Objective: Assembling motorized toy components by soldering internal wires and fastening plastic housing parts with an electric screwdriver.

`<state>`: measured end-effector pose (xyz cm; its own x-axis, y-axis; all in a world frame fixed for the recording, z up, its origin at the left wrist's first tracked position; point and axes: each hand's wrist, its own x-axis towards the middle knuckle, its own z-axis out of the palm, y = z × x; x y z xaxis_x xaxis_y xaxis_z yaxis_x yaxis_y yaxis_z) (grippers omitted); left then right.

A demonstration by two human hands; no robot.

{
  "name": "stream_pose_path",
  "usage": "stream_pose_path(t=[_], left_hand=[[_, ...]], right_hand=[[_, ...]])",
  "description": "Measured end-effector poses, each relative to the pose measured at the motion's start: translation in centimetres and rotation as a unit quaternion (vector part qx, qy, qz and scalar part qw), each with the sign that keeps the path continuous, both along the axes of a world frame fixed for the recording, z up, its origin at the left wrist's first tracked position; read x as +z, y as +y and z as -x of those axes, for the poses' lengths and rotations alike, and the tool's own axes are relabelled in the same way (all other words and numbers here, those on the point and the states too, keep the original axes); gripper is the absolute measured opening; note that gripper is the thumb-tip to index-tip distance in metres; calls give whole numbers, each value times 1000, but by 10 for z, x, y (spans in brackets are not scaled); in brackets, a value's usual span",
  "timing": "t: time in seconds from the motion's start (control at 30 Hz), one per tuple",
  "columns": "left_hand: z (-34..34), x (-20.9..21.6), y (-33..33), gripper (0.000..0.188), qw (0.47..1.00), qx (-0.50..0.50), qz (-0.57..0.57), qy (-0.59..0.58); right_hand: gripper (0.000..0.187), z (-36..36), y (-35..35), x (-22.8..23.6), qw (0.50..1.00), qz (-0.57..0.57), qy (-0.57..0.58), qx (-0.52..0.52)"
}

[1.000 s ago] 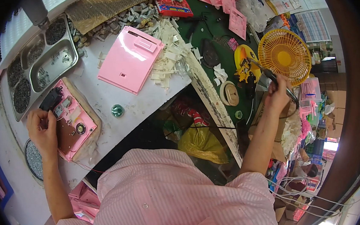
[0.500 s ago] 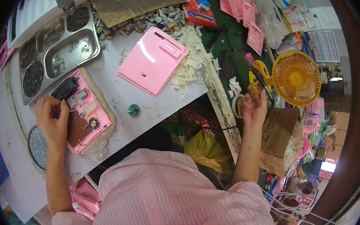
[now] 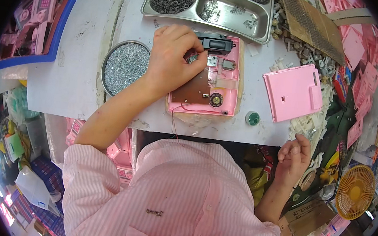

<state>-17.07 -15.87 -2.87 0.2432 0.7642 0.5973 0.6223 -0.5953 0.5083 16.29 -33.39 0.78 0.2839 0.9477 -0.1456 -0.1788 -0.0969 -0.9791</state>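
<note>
We saw an open pink plastic housing (image 3: pixel 205 81) lying flat on the white table (image 3: pixel 75 76), directly in front of the person. Inside it sat a brown circuit board (image 3: pixel 194 91), a small round metal part (image 3: pixel 216 100) near the lower edge, and a black rectangular block (image 3: pixel 216 42) along the top edge. Thin wires trailed from its lower left corner over the table's edge.

The left hand (image 3: pixel 174 58) rested on the housing's upper left part, its fingertips pinched together on something small that we could not make out. The right hand (image 3: pixel 294 155) hung loosely curled and empty beyond the table's near edge.

Just left of the housing stood a round metal dish (image 3: pixel 126 67) heaped with small silver screws. Above it lay a compartmented steel tray (image 3: pixel 216 8) holding dark screws and springs. A separate pink cover (image 3: pixel 294 91) lay to the right, with a small green disc (image 3: pixel 252 118) near it.
</note>
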Motion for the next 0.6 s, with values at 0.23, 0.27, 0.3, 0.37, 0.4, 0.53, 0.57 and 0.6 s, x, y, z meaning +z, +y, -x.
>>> stream_pose_path(t=[0.23, 0.27, 0.3, 0.37, 0.4, 0.53, 0.57, 0.6], left_hand=[[-2, -4, 3, 17, 1000, -6, -7, 1], [-2, -4, 3, 17, 1000, -6, -8, 0], [-2, -4, 2, 17, 1000, -6, -8, -1], [-1, -1, 1, 17, 1000, -2, 8, 16], [0, 1, 0, 16, 1000, 0, 17, 24], [2, 3, -1, 16, 999, 0, 19, 38], [3, 3, -1, 16, 999, -3, 18, 39], [4, 4, -1, 16, 999, -5, 17, 40]], right_hand=[[24, 17, 16, -1, 996, 15, -78, 44], [22, 18, 16, -3, 994, 16, -94, 47], [21, 17, 16, -4, 994, 15, -100, 49], [18, 16, 14, -5, 992, 15, -112, 51], [18, 16, 13, -5, 992, 14, -115, 51], [16, 16, 12, -4, 991, 13, -127, 50], [15, 17, 12, -3, 990, 13, -130, 52], [15, 16, 12, -4, 990, 13, -132, 54]])
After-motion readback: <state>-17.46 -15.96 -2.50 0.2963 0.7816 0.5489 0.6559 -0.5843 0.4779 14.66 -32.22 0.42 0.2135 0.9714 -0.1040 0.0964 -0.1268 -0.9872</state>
